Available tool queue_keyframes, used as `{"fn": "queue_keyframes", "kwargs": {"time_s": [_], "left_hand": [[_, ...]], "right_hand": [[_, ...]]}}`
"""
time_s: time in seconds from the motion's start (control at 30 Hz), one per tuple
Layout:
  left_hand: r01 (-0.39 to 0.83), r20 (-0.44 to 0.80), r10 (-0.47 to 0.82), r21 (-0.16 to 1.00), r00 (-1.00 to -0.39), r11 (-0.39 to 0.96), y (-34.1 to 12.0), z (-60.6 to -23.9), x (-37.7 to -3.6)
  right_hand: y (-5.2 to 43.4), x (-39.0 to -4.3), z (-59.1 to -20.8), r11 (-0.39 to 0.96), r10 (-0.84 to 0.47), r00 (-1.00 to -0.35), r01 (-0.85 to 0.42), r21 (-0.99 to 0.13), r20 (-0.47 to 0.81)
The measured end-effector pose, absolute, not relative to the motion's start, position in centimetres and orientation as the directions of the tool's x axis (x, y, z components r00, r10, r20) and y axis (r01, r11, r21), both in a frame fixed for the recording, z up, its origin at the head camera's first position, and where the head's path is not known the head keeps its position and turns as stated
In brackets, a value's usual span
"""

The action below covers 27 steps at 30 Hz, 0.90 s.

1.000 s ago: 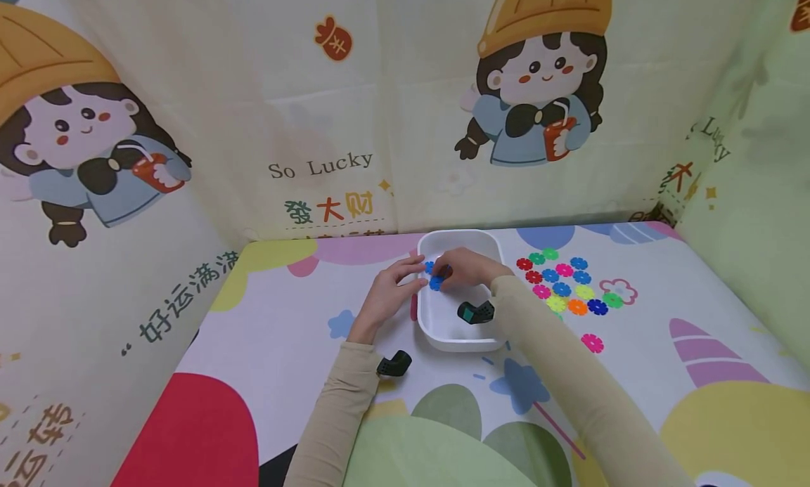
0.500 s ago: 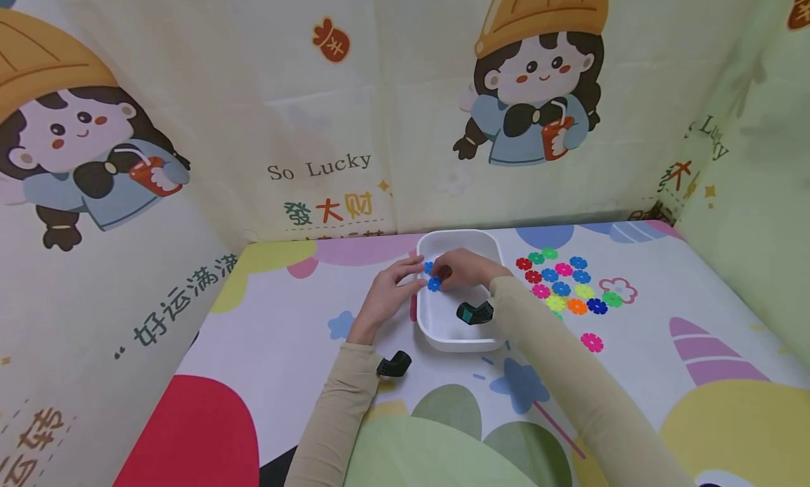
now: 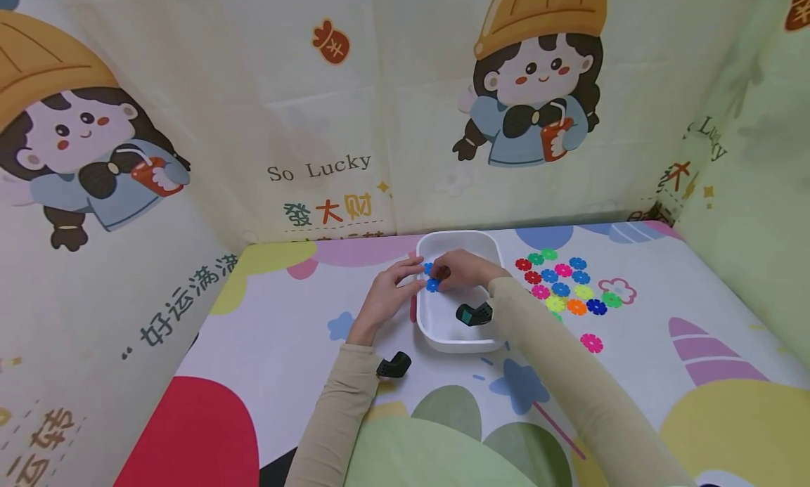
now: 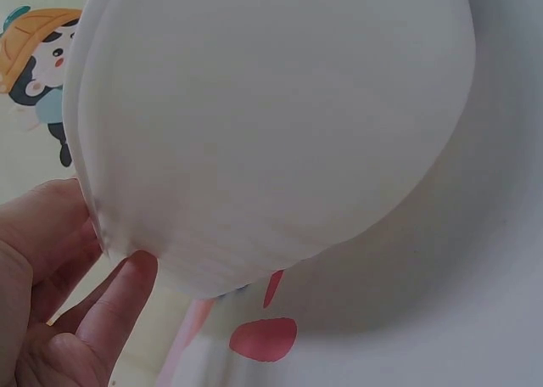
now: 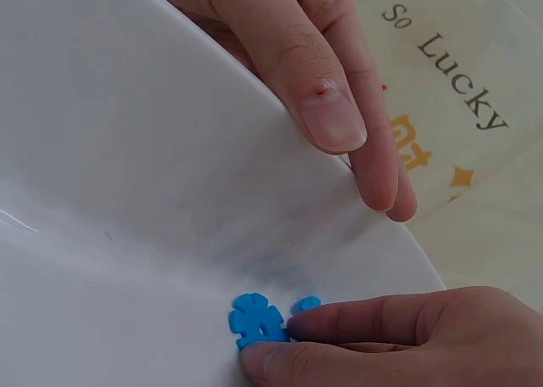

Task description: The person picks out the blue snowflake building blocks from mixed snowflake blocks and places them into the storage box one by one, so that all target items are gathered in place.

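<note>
So both hands are at the white plastic tub [image 3: 460, 332] sitting near the middle of the counter [image 3: 266, 332], toward its back edge. The right hand [image 3: 465, 269] has its grip pinched on a blue snowflake building piece [image 5: 257, 319], pressing it against the tub's inside wall on the left side; a second blue piece [image 5: 306, 303] peeks out just behind the fingers. The left hand [image 3: 386, 294] has a relaxed, released grip, fingers straight and resting over the tub's left rim, thumb on the inside. A spread of colourful snowflake pieces [image 3: 566, 283] lies on the counter just right of the tub, one pink piece [image 3: 591, 342] sitting apart nearer the front.
</note>
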<state>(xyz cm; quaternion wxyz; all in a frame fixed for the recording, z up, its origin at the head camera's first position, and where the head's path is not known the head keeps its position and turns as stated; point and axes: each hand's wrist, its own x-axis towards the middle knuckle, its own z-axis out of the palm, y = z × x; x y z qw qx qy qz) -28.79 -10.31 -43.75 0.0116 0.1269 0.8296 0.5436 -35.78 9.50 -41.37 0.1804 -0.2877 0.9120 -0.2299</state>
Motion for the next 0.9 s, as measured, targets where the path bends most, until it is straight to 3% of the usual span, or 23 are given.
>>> {"fn": "queue_keyframes", "kwargs": {"time_s": [0.9], "left_hand": [[0.229, 0.151, 0.231, 0.903, -0.961, 0.363, -10.30, -43.69, -28.72]], "right_hand": [[9.56, -35.60, -41.13, 0.739, -0.591, -0.782, -0.429, -0.519, -0.195]]}}
